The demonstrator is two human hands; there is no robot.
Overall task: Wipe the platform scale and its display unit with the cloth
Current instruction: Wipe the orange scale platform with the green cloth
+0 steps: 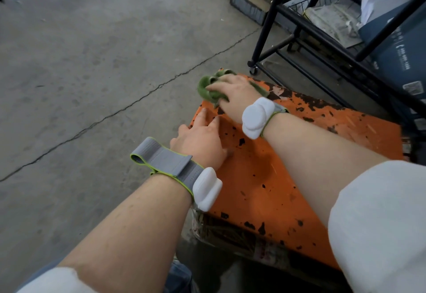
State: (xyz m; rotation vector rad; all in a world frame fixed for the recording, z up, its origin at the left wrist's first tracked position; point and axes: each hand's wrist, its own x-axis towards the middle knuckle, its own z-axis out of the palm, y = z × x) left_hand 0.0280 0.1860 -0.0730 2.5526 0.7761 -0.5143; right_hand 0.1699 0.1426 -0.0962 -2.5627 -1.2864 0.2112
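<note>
Cloth [208,87] bunched under right hand [230,95] grip at platform scale [265,177] corner.

Single head cam, looks fwd and down, close over platform scale [288,166]; floor [92,62] toward 10 o'clock.

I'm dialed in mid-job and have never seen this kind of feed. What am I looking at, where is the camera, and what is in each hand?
There is no machine here: a person works with bare hands, and the single camera sits on their head, looking forward and down. The white pods strapped to both wrists are wearable bands. The orange, paint-chipped plate is the platform scale, standing on a concrete floor. The right hand presses a green cloth onto the scale's far left corner. The left hand rests flat on the plate, holding nothing. A black wheeled rack stands behind. The display unit is not in view.
</note>
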